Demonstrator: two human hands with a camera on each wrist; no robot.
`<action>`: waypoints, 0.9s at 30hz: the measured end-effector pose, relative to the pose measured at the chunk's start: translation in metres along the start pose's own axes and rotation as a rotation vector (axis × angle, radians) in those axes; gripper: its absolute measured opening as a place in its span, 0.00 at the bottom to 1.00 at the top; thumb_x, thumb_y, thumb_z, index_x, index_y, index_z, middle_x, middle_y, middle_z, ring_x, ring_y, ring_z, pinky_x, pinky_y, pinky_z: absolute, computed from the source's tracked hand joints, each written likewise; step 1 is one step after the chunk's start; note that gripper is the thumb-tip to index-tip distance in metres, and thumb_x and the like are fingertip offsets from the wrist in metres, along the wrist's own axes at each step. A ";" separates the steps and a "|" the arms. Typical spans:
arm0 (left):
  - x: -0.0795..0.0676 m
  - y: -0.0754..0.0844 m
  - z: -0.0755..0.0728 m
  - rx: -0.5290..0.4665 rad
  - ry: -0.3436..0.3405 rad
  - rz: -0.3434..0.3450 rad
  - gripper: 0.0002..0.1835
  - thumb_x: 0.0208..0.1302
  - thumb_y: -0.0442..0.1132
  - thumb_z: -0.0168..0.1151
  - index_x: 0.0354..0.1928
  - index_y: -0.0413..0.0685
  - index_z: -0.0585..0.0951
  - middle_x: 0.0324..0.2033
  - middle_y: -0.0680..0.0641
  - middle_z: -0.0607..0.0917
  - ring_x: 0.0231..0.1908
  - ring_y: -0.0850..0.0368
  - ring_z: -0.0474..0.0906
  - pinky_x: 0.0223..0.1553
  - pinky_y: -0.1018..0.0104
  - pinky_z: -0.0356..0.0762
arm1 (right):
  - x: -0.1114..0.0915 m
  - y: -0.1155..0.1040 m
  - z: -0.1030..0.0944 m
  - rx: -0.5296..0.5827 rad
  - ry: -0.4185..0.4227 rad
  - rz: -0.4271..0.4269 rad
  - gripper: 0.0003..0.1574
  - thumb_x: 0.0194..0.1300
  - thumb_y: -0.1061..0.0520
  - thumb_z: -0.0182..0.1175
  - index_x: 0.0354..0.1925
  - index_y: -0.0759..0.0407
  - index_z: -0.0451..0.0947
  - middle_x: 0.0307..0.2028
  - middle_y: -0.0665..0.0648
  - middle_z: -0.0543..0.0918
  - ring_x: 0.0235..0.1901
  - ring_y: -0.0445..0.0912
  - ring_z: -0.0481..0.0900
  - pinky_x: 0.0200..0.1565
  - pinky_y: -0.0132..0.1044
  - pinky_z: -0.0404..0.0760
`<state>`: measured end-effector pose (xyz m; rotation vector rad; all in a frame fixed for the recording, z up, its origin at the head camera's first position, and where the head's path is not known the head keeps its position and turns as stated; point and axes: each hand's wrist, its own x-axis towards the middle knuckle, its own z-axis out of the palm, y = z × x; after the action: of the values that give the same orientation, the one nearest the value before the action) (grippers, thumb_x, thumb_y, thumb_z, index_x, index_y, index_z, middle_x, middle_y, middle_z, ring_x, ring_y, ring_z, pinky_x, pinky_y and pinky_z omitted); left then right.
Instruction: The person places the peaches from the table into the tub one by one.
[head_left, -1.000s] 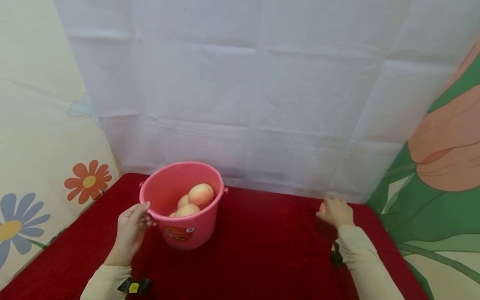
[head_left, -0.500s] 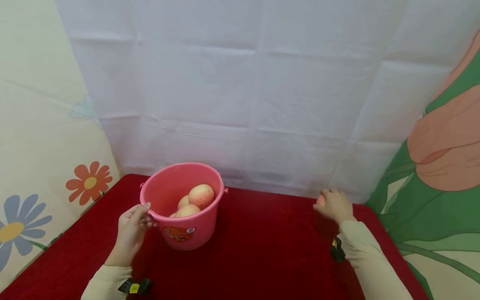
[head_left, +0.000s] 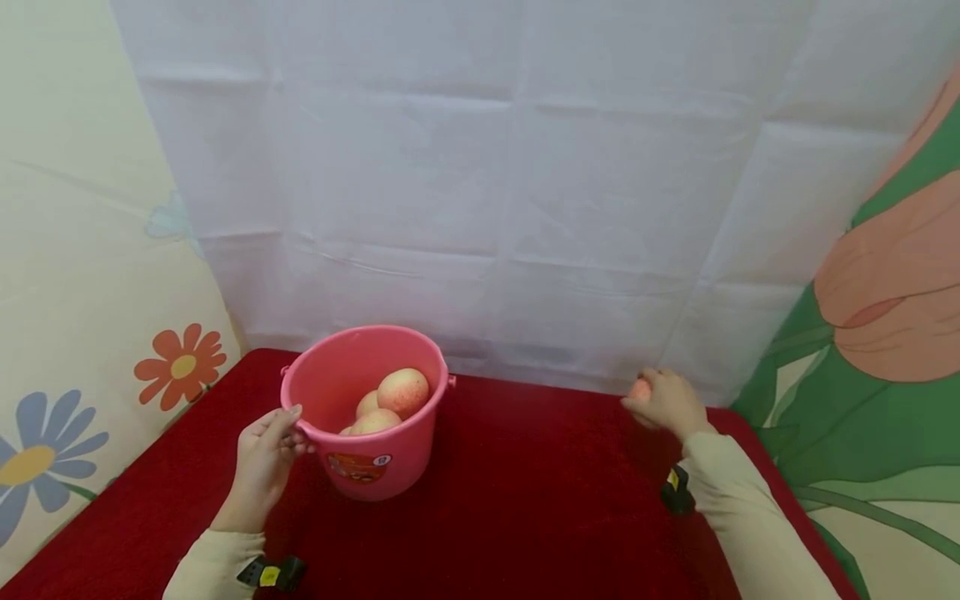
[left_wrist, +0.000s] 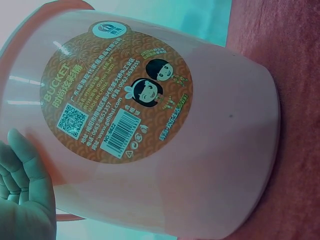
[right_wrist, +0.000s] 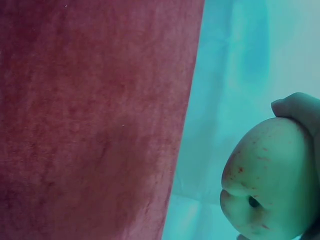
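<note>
A pink bucket (head_left: 405, 458) stands on the red cloth at the left of the head view, several peaches (head_left: 402, 392) heaped inside it. My left hand (head_left: 262, 458) pinches its near left rim between thumb and fingers. In the left wrist view the round label (left_wrist: 117, 92) on the bucket's side faces the camera. At the far right, my right hand (head_left: 670, 406) grips one peach (right_wrist: 265, 185). The right wrist view has this peach held above the table, its dimpled stem end towards the camera and a thumb and fingers around it.
Red cloth (head_left: 525, 492) covers the table. A white sheet (head_left: 480, 183) hangs right behind its back edge. Flower-printed fabric (head_left: 180, 367) closes off the left, and leaf-printed fabric (head_left: 870, 400) the right.
My right hand has risen a little from the table's back right and shifted slightly left with the peach. The left hand and the bucket have stayed in place.
</note>
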<state>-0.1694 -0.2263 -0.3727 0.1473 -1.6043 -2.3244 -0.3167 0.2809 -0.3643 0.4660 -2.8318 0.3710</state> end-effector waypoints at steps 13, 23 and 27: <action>0.000 -0.001 0.000 -0.045 -0.034 0.040 0.18 0.67 0.36 0.50 0.18 0.48 0.79 0.12 0.52 0.77 0.15 0.63 0.75 0.23 0.74 0.76 | 0.006 -0.019 -0.016 -0.020 0.006 -0.019 0.34 0.48 0.46 0.62 0.47 0.69 0.73 0.41 0.71 0.75 0.36 0.61 0.75 0.34 0.53 0.75; 0.001 -0.001 -0.001 -0.041 -0.042 0.031 0.18 0.67 0.36 0.50 0.18 0.49 0.79 0.13 0.53 0.77 0.15 0.63 0.75 0.23 0.74 0.76 | 0.010 -0.028 -0.026 -0.042 0.006 -0.031 0.36 0.48 0.46 0.63 0.49 0.69 0.72 0.45 0.72 0.74 0.41 0.64 0.74 0.38 0.56 0.74; 0.000 0.000 -0.001 -0.039 -0.043 0.026 0.18 0.67 0.36 0.50 0.18 0.49 0.79 0.13 0.53 0.77 0.15 0.63 0.75 0.24 0.74 0.76 | 0.011 -0.031 -0.030 -0.043 0.006 -0.034 0.36 0.48 0.45 0.63 0.50 0.68 0.72 0.45 0.73 0.74 0.41 0.65 0.73 0.37 0.56 0.74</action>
<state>-0.1694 -0.2271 -0.3733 0.0675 -1.5702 -2.3528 -0.3105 0.2576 -0.3266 0.5027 -2.8162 0.3033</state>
